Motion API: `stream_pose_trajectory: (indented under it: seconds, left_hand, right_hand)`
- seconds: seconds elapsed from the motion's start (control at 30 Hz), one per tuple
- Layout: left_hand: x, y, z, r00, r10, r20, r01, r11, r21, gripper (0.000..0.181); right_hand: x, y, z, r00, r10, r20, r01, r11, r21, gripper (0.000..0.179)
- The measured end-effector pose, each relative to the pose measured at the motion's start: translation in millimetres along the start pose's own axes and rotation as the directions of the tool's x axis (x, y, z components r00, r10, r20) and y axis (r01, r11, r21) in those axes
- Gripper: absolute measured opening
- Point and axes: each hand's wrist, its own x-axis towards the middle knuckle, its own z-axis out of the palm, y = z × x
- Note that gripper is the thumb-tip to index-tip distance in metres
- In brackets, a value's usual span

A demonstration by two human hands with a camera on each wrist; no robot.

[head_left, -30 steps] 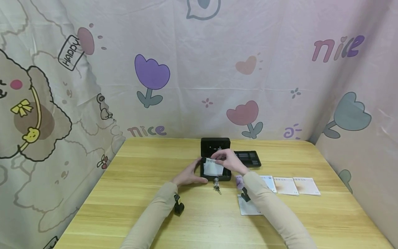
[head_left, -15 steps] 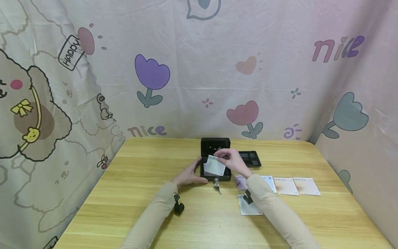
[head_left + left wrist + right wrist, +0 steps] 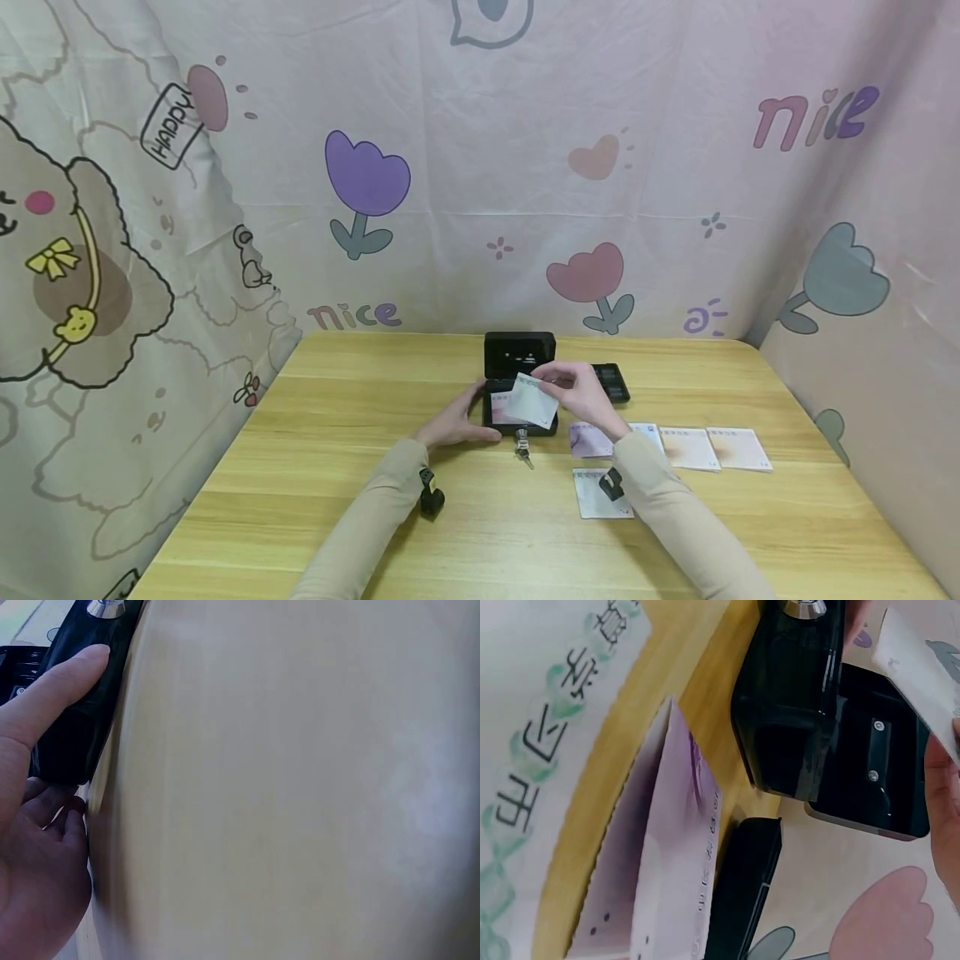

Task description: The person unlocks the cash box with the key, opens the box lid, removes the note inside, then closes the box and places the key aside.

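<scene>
A small black cash box (image 3: 542, 431) stands with its lid (image 3: 519, 353) raised. My left hand (image 3: 454, 420) holds its left end, thumb along the front wall and the other fingers at the side, as the left wrist view of the box (image 3: 71, 742) shows. My right hand (image 3: 583, 393) pinches a pale green play-money note (image 3: 534, 405) by its upper edge, tilted over the box's right half. A pinkish note (image 3: 499, 409) lies inside the box. In the right wrist view the pinched note (image 3: 919, 667) is at the upper right. Keys (image 3: 524, 454) hang from the front lock.
Right of the box, a black compartment tray (image 3: 612, 383) sits partly behind my right hand. Notes lie in a row: a folded purple one (image 3: 589, 440), a blue one (image 3: 648, 435) and two brownish ones (image 3: 691, 450). A pale green note (image 3: 592, 493) lies nearer, under my right wrist.
My right hand has lifted the pale green note and drawn it to the right, uncovering the pinkish note in the box. My left hand has stayed still.
</scene>
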Motion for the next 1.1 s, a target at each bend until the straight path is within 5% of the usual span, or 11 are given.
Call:
stream_pose_trajectory:
  seconds: [0.5,1.1]
  left_hand:
    - [-1.6,2.1,-0.6,1.0,-0.005,0.007,0.004,1.0,0.009,0.114]
    - [-1.1,0.7,-0.9,1.0,-0.004,0.01,0.004,1.0,0.013,0.115]
  right_hand:
    - [-23.8,-4.0,-24.2,0.997,-0.072,0.007,0.072,0.997,0.039,0.02]
    - [-51.5,10.7,-74.2,0.957,-0.116,0.266,0.121,0.993,-0.002,0.02]
